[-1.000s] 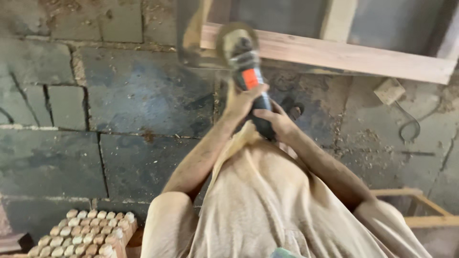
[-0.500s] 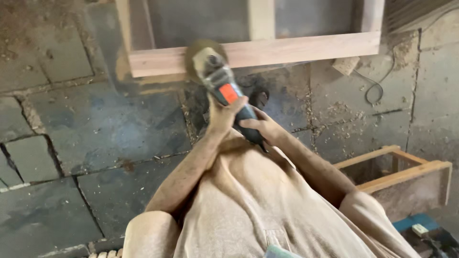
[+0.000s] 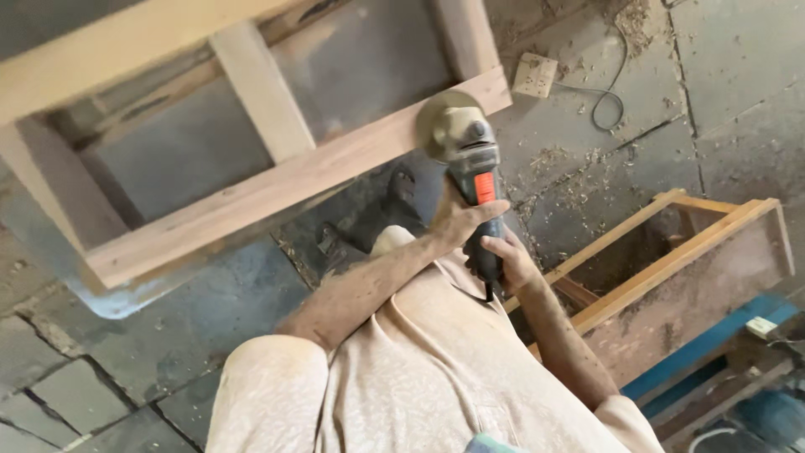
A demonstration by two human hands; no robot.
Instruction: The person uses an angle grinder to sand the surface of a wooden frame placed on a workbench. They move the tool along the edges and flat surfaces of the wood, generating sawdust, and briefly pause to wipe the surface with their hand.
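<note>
Both my hands grip an angle grinder with a black body, an orange patch and a round sanding disc. My left hand wraps the body just behind the head. My right hand holds the rear handle lower down. The disc rests against the near rail of a pale wooden frame, close to the rail's right end. My arms and beige shirt fill the lower middle of the view.
A wooden box frame stands on the floor at the right, with a blue board beneath it. A pale socket block and its cable lie at the top right. Sawdust is scattered over the grey stone floor.
The view has swung and tilted, so the frame now runs diagonally. The grinder's disc has travelled from the rail's left part to its right end. Both hands keep their grip.
</note>
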